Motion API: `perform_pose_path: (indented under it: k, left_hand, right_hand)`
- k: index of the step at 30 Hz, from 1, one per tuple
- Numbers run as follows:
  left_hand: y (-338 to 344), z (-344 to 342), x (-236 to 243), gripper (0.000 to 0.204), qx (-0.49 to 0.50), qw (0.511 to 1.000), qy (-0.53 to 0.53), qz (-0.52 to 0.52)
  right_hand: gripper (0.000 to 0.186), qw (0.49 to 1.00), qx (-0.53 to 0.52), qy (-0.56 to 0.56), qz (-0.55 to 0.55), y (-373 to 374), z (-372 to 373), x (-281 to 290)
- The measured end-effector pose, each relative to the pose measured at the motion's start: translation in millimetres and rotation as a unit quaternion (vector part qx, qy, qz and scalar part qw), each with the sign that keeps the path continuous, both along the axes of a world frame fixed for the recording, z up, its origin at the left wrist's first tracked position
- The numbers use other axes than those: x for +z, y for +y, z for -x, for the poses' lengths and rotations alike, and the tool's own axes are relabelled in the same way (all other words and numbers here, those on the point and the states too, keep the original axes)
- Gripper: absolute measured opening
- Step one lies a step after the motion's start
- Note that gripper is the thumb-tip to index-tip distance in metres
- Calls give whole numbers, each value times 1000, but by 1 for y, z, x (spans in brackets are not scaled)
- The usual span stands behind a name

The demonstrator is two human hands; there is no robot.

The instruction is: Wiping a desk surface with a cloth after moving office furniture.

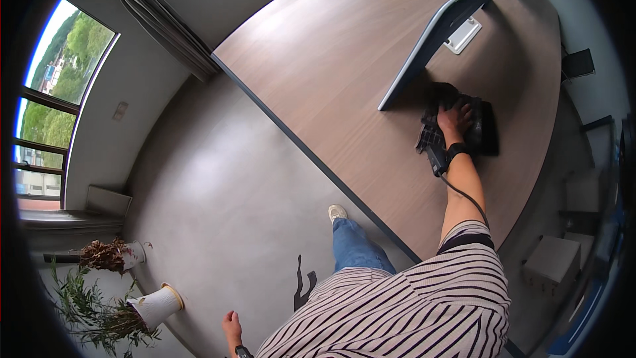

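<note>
My right hand reaches out over the long wooden table and presses flat on a dark checked cloth bunched beside the base of a monitor. A black band with a cable sits on that wrist. My left hand hangs by my side near the floor, fingers loosely curled, holding nothing; a dark band is on its wrist.
Two white pots with plants stand on the grey floor by the window at the left. A grey curtain hangs at the table's far corner. Chairs and boxes stand beyond the table's right side.
</note>
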State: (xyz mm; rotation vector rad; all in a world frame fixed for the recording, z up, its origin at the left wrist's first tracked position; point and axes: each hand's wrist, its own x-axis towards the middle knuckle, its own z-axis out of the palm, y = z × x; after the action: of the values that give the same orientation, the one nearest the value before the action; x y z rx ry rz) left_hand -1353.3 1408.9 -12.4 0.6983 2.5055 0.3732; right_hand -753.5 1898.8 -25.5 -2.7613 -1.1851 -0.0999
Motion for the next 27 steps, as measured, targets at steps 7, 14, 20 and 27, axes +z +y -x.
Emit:
perform_pose_path:
  k: [7,14,20,27]
  left_hand:
    - [-17,27,23,29,-32,986,-35,157]
    - [155,69,10,31,-257,948,-63,175]
    - [431,33,33,30,-413,910,10,41]
    - [457,16,32,29,-431,902,22,19]
  right_hand:
    - [52,995,40,-89,0,7,-10,12]
    - [62,987,145,-35,-57,-19,54,5]
    - [60,935,311,116,-129,-6,146,15]
    - [56,932,320,126,-118,-53,87,-4]
